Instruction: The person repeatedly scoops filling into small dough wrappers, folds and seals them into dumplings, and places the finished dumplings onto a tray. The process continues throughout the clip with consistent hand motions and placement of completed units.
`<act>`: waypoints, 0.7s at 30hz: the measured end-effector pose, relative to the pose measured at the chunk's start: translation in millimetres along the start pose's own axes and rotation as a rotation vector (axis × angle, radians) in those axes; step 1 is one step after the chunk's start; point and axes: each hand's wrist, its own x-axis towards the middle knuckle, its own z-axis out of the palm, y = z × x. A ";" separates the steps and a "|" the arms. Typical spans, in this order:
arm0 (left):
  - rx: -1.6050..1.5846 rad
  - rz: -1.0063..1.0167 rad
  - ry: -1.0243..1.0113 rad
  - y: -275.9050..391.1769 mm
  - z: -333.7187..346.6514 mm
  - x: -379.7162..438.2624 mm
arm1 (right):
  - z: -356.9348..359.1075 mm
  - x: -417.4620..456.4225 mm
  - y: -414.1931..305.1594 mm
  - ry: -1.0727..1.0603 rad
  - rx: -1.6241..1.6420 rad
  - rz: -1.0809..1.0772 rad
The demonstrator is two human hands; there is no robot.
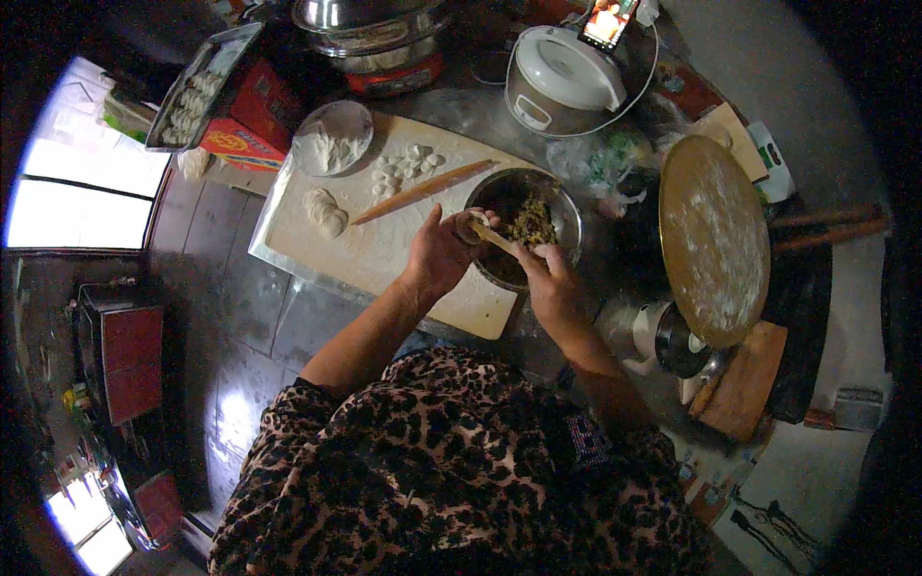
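My left hand (448,248) cups a round dough wrapper (473,225) at the near left rim of a metal bowl (573,209). In my right hand (553,284) is a flat wooden spatula (494,237), its tip on the wrapper. Chopped filling (533,219) lies in the bowl. Left of the bowl, a wooden rolling pin (425,191) rests slantwise on a floured board (374,252). Beyond the pin are several small dough pieces (410,164); a twisted dough lump (325,213) sits to its left. A clear bowl of flour (333,140) stands at the board's far left corner.
A rice cooker (569,79) stands behind the metal bowl, with a lit phone (610,23) beyond. Plastic bags (612,162) and a large round floured tray (714,241) are to the right. At the far left, a tray of dumplings (193,104) rests by a red box (252,115); a steamer (371,32) stands nearby.
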 end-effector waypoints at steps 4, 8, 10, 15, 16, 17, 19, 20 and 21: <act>-0.059 0.036 0.089 7.9 -6.9 -0.3 | -21.4 0.1 7.8 -0.021 0.064 0.087; -0.119 0.025 0.072 10.5 -0.1 -2.3 | -7.7 -17.0 35.1 -0.515 -0.459 0.309; -0.135 -0.003 0.040 10.0 12.2 -5.1 | 14.8 -21.4 30.8 -0.692 -0.474 0.350; -0.120 -0.065 -0.028 14.4 33.6 -15.8 | 6.6 -7.2 21.3 -0.486 -0.224 0.259; -0.128 -0.057 -0.047 15.4 33.9 -16.7 | 1.6 -3.2 16.0 -0.517 -0.258 0.249; -0.137 -0.048 -0.067 16.0 33.2 -17.2 | -4.0 -0.5 9.3 -0.547 -0.293 0.238; -0.110 -0.025 -0.085 17.3 37.2 -15.7 | -0.7 -9.1 10.7 -0.624 -0.296 0.345; -0.077 -0.007 -0.078 17.1 39.8 -15.0 | 15.6 -25.9 24.9 -0.673 -0.258 0.460; -0.046 0.022 -0.062 18.8 38.5 -15.0 | 19.6 -31.7 28.7 -0.759 -0.363 0.386</act>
